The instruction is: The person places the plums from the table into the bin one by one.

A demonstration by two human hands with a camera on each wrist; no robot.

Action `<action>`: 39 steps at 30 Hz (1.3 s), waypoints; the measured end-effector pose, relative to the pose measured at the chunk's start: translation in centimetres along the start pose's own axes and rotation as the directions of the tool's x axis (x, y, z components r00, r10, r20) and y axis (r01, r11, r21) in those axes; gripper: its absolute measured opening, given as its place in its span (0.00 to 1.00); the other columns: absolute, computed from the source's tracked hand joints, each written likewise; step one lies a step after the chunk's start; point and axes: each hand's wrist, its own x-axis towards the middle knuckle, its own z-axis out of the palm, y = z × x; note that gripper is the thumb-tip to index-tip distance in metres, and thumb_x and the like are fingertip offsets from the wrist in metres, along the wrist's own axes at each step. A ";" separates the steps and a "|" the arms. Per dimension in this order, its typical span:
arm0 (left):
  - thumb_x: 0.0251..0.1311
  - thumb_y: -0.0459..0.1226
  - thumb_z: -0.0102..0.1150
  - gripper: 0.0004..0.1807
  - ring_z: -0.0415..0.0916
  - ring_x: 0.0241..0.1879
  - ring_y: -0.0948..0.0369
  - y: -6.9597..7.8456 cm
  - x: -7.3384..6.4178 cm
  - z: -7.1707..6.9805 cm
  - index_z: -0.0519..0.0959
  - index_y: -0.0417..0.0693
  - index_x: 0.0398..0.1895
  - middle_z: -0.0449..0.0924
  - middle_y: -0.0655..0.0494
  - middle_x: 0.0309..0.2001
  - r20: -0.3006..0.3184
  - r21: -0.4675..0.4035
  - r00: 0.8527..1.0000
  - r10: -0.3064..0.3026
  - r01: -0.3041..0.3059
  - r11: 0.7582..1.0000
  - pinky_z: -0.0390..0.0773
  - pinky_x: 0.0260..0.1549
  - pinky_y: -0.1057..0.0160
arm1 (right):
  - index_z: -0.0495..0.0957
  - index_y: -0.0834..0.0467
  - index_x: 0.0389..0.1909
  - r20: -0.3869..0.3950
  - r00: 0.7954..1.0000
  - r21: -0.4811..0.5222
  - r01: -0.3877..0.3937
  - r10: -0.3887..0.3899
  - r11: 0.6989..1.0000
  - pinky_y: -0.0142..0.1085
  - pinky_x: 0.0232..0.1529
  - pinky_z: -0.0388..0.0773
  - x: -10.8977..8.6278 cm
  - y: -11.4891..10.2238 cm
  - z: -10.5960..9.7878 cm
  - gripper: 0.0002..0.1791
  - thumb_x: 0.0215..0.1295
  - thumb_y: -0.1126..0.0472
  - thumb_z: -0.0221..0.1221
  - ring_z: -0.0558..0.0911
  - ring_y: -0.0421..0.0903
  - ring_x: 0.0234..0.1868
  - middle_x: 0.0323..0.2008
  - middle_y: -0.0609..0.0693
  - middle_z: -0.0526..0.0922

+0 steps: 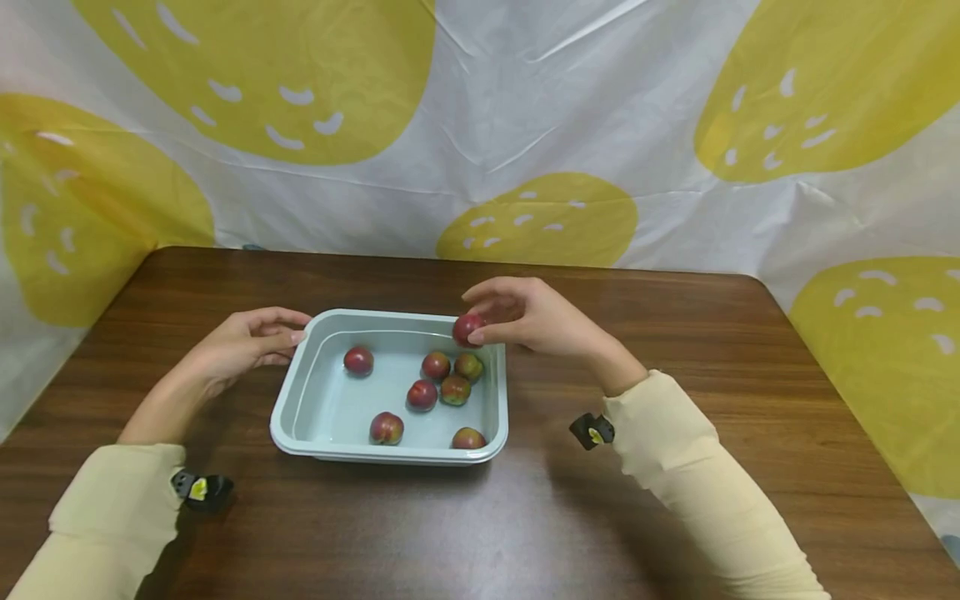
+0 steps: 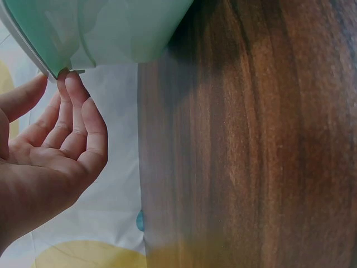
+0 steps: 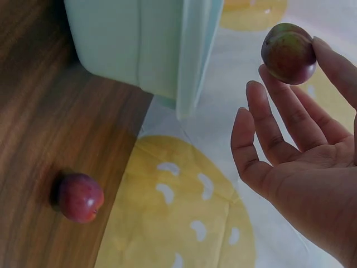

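Note:
A pale blue-green plastic basin (image 1: 386,455) stands on the table with several red and greenish plums lying in it, one plum (image 1: 358,360) apart at the back left. At the basin's back left corner, my left hand (image 1: 242,346) pinches the rim between thumb and fingertips, as the left wrist view shows from the side. My right hand (image 1: 542,321) holds another plum (image 3: 288,54) between thumb and fingertips, raised above the back right corner of the basin. The remaining fingers of that hand are loosely bent and touch nothing.
In the right wrist view one more plum (image 3: 81,197) lies on the wooden table (image 1: 675,350) outside the basin; my right hand hides it from the head view. A white curtain with yellow fruit shapes (image 1: 540,217) hangs behind the table's back edge.

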 end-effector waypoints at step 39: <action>0.61 0.37 0.55 0.26 0.76 0.36 0.66 -0.2 0.1 0.0 0.63 0.29 0.58 0.79 0.52 0.42 0.002 -0.011 1.000 0.014 -0.014 1.000 0.77 0.39 0.65 | 0.73 0.61 0.52 -0.075 0.994 0.003 -0.079 0.079 0.997 0.35 0.40 0.75 -0.8 3.4 -3.7 0.22 0.55 0.62 0.64 0.80 0.45 0.42 0.42 0.53 0.82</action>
